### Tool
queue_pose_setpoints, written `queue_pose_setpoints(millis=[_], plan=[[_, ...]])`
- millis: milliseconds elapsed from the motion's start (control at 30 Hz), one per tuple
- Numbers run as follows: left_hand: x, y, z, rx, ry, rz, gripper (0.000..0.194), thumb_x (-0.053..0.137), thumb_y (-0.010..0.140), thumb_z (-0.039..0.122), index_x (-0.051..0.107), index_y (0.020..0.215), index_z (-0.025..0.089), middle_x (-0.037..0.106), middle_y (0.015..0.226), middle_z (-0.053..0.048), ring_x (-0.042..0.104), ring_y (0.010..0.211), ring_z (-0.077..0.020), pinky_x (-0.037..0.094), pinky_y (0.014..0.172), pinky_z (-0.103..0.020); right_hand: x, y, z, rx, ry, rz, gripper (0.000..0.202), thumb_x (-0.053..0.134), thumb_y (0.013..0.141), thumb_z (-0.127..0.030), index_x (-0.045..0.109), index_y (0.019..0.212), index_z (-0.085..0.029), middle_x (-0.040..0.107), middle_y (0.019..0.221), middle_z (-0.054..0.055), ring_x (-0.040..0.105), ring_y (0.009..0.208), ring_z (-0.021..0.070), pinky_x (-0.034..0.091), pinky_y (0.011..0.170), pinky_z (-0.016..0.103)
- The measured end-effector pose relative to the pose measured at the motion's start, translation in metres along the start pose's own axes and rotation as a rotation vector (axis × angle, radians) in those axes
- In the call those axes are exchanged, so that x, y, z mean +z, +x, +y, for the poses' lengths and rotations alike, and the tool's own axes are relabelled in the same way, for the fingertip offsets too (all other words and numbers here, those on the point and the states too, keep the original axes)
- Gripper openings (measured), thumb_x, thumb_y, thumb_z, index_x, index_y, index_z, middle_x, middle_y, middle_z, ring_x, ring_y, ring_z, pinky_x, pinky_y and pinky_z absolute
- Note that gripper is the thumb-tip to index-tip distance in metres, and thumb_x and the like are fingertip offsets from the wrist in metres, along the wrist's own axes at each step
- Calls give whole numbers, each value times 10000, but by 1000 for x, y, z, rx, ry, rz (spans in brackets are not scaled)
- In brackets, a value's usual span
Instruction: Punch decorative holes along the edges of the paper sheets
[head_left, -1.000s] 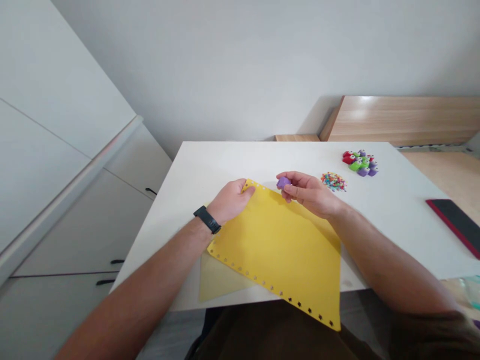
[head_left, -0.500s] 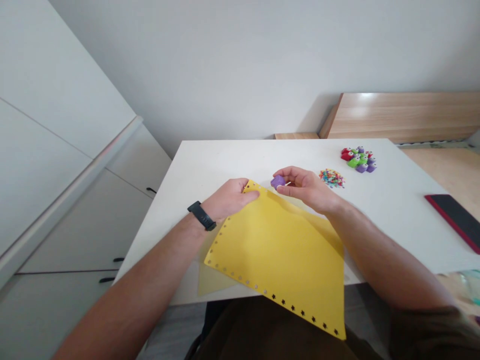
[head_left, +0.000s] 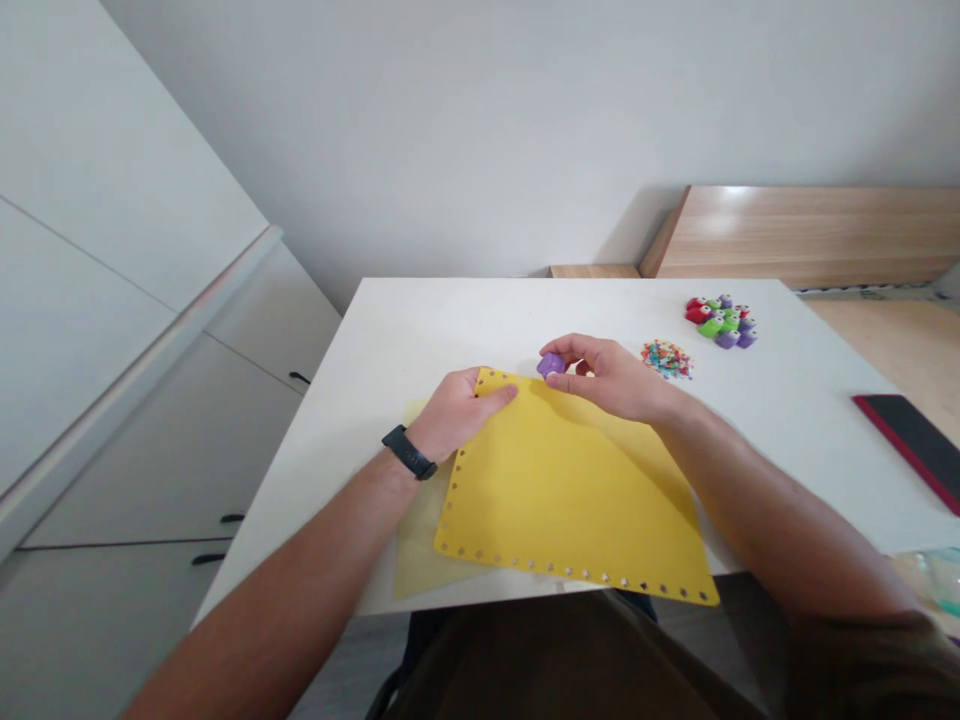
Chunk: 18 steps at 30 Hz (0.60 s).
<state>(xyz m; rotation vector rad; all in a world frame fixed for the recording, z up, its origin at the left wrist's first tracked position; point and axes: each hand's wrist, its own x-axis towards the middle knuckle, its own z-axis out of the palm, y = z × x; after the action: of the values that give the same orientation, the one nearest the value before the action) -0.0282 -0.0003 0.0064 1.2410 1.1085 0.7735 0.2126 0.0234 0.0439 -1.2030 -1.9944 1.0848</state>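
A yellow sheet (head_left: 577, 480) with small star-shaped holes along its left and near edges lies partly over a paler yellow sheet (head_left: 420, 560). My left hand (head_left: 463, 405), with a black band at the wrist, pinches the yellow sheet at its far left corner, thumb on top. Between the thumb and fingers of my right hand (head_left: 600, 375) is a small purple punch (head_left: 551, 365), at the far edge of the yellow sheet. Whether the punch grips the sheet cannot be made out.
On the white table (head_left: 442, 320), a pile of colourful small pieces (head_left: 667, 359) lies right of my right hand. Behind it stand several red, green and purple punches (head_left: 721, 321). A black and red flat object (head_left: 907, 440) is at the right edge.
The yellow sheet has turned, its near left corner shifting right and its near right corner rising in view. The purple punch and my right hand have moved slightly left.
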Motion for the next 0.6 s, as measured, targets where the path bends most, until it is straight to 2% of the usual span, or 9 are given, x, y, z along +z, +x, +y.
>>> queue_pose_setpoints(millis=[233, 600], plan=[[1, -2, -3, 52, 176, 64, 372, 683, 847, 512, 680, 1001, 174, 754, 928, -57, 702, 760, -198, 526, 625, -281, 9, 3, 3, -38, -95, -25, 334, 693, 868, -358, 677, 1176, -228, 740, 1069, 49, 646, 941, 200, 485, 779, 348], [1, -1, -5, 115, 336, 55, 364, 638, 878, 520, 691, 1000, 182, 744, 893, -43, 679, 740, -186, 481, 600, -266, 16, 1, 9, -47, -76, -59, 328, 671, 881, -343, 664, 1185, -220, 734, 1065, 46, 637, 947, 190, 471, 807, 346]])
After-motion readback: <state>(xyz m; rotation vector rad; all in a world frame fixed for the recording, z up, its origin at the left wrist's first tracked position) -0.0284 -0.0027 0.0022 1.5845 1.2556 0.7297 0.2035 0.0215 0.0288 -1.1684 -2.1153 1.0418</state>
